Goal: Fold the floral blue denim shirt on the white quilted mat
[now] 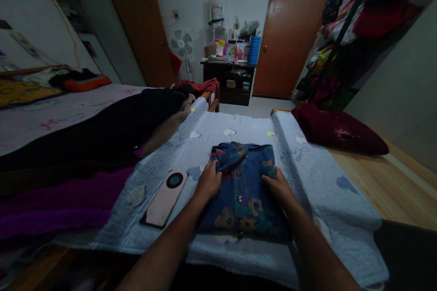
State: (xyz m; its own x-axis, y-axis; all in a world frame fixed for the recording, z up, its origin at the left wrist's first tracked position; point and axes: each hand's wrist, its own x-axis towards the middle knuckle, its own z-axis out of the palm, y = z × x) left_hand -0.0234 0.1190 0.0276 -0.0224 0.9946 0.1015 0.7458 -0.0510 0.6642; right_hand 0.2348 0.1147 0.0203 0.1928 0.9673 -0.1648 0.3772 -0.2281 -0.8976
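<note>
A blue denim shirt with a flower print lies folded into a rectangle, its collar at the far end and its buttons facing up. My left hand grips the shirt's left edge near the collar, fingers closed on the cloth. At the opposite edge, my right hand holds the fabric between thumb and fingers. Beneath the shirt is a pale blue cloth with cloud shapes. A pink phone with a round black camera ring lies face down to the left of my left hand.
Dark clothes and a purple cloth lie at the left. On the right, a dark red folded garment rests on a wooden surface. A fan and a cluttered dark cabinet stand by the far wall.
</note>
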